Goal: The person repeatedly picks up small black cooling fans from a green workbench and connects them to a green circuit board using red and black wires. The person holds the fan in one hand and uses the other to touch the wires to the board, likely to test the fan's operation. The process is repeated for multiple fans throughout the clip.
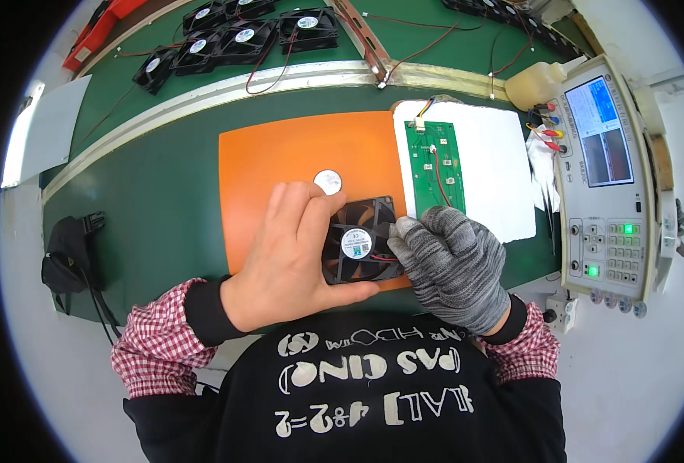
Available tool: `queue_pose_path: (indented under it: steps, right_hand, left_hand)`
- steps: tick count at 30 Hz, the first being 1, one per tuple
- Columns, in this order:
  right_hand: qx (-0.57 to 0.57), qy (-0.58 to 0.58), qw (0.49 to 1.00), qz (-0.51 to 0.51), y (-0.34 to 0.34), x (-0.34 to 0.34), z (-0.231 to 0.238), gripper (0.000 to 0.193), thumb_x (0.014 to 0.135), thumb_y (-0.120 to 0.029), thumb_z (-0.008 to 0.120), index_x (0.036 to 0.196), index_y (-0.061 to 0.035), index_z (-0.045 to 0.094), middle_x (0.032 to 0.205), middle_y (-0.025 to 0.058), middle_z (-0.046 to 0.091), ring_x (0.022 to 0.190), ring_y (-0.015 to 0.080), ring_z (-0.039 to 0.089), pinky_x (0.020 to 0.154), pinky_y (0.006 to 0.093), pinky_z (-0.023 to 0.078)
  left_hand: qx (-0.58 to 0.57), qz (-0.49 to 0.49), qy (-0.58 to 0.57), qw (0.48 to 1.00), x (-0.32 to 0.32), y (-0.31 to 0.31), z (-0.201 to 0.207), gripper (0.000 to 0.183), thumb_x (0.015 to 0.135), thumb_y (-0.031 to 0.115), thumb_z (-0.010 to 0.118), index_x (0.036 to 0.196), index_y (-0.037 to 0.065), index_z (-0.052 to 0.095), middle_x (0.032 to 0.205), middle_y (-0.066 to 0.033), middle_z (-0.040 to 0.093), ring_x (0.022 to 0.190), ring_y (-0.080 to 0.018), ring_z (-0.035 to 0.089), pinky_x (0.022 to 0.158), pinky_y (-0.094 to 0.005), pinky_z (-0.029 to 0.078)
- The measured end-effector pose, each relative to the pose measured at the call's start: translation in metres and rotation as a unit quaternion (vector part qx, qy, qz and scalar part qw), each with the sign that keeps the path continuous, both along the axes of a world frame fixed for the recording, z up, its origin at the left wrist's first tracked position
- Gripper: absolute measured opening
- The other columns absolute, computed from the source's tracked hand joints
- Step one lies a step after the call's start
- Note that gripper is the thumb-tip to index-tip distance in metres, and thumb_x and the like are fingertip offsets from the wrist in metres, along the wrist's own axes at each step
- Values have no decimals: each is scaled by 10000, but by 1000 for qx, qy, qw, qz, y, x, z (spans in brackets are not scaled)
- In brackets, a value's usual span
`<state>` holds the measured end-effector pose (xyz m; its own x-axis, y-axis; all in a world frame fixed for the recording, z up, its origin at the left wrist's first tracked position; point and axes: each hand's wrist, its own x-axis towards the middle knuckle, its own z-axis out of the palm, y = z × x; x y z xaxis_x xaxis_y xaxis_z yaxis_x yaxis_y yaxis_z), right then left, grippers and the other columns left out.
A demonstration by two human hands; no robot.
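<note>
A square black cooling fan [357,244] with a round white label on its hub lies on an orange mat [303,147]. My bare left hand [284,258] grips it by the frame, thumb along the near edge and fingers at the far left corner. My right hand [456,266], in a grey knitted glove, is closed in a pinch at the fan's right side. A small dark tip shows at its fingertips, but what it holds I cannot make out. A red wire crosses the fan near the label. Just beyond my left fingers sits a round white disc [327,182].
Right of the fan, a green circuit board [435,162] with wires rests on a white board [500,170]. A bench instrument [601,170] with a lit screen and clip leads stands far right. Several fans [245,38] lie beyond the pale ledge. A black pouch [72,255] is at left.
</note>
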<state>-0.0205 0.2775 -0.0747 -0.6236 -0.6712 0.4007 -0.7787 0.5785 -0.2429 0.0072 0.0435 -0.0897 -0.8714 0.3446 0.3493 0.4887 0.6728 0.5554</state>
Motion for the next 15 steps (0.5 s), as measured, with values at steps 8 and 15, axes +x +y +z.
queue_pose_path:
  steps: [8,15]
  right_hand:
    - [-155,-275,947,54,2,-29,-13,237,822,-240,765,943,-43,714,833,84,585,748,258,641,630,388,520]
    - [-89,-276,955,-60,-19,-11,0,332,781,-374,804,820,-107,611,796,71,585,645,240,621,551,367,480]
  left_hand:
    - [-7,-1,9,1000,0,3,0,887,586,445,894,1201,-60,502,1064,-186,486,954,-337,483,828,-441,416]
    - [-11,4,13,1000,-2,5,2,867,566,381,904,1189,-55,488,1052,-186,461,935,-354,466,804,-453,422]
